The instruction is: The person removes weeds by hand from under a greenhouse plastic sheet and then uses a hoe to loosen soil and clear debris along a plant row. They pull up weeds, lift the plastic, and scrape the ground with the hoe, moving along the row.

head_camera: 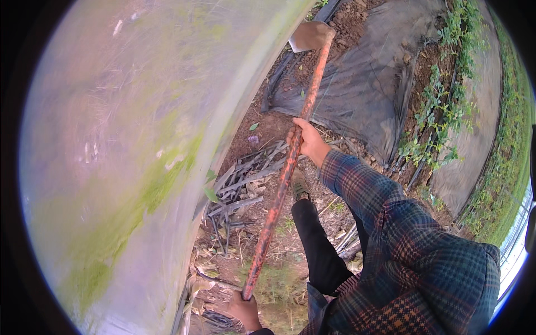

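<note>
A long-handled hoe (274,209) slants across the view, its metal pipe handle covered in worn orange-red paint over dark patches. My right hand (310,140) is wrapped around the handle about midway, thumb lying along it. Down at the butt end, my left hand (245,312) grips the handle, partly cut off by the lower edge. At the far end is the broad metal hoe blade (310,37), close beside the plastic film wall and over reddish-brown soil (349,25). Whether the blade touches the ground I cannot tell.
A cloudy plastic film wall (125,146), stained green, fills the left side. Grey strips or sticks (247,180) lie heaped at its foot. Black ground-cover film (368,96) lies ahead, with leafy plants (439,113) to the right. My shoe (299,186) stands on littered soil.
</note>
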Demonstrator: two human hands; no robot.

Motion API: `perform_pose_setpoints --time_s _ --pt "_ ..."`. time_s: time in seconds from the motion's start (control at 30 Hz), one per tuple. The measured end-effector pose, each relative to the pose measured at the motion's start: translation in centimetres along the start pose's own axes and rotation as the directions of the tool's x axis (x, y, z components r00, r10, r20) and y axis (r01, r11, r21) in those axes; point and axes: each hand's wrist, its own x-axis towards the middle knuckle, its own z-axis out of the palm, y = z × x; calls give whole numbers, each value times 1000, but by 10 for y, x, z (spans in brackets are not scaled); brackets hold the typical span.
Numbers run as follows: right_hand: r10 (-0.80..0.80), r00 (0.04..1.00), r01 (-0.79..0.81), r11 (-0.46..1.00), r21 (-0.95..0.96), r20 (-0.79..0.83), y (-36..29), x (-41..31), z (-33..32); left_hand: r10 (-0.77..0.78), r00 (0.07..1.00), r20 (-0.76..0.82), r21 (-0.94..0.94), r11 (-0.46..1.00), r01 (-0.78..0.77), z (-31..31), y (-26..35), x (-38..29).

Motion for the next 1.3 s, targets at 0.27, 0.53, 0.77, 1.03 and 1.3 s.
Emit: perform_pose_setpoints --time_s 0.27,0.53,0.77,1.03,1.3 --pt "26 996 -34 995 95 85 13 48 5 81 976 -204 208 977 -38 -20 10 50" --pt "59 994 -71 990 119 97 7 33 -18 58 990 -125 114 993 -43 -9 14 43" --pt "-31 993 10 983 181 116 -3 -88 -75 87 976 197 162 979 -120 -13 -63 1" --pt "-182 978 203 948 245 -107 -52 -295 -142 360 839 408 -19 922 -387 -78 -54 5" --pt "-282 898 408 823 396 -339 -54 -429 -203 539 812 226 -63 839 -540 -88 -38 37"
